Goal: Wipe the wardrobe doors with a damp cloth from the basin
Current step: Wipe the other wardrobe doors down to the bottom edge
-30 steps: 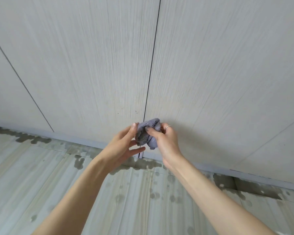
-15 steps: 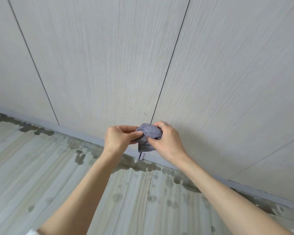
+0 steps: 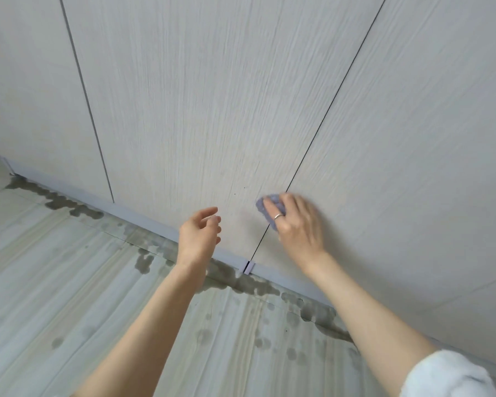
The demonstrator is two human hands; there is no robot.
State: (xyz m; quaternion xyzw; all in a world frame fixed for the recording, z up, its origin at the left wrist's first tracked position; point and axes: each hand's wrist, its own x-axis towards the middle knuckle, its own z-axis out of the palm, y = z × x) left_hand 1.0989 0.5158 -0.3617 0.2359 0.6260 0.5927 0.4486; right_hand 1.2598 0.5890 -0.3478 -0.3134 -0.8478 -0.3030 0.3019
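Pale wood-grain wardrobe doors (image 3: 201,116) fill the upper part of the view, split by thin dark seams. My right hand (image 3: 295,224) presses a small grey-blue cloth (image 3: 265,206) flat against the doors, low down, right over the seam between two of them. Most of the cloth is hidden under the fingers, and the hand is blurred. My left hand (image 3: 199,233) hovers just left of it, off the door, with its fingers loosely curled and holding nothing.
A grey plinth (image 3: 143,217) runs along the foot of the wardrobe, with a small clip (image 3: 248,267) at the seam. The striped floor (image 3: 69,282) carries dark wet patches along the plinth and scattered drops nearer me.
Both hands were bunching the cloth together. Now my left hand has let go and drawn away, and my right hand has spread the cloth against the door.
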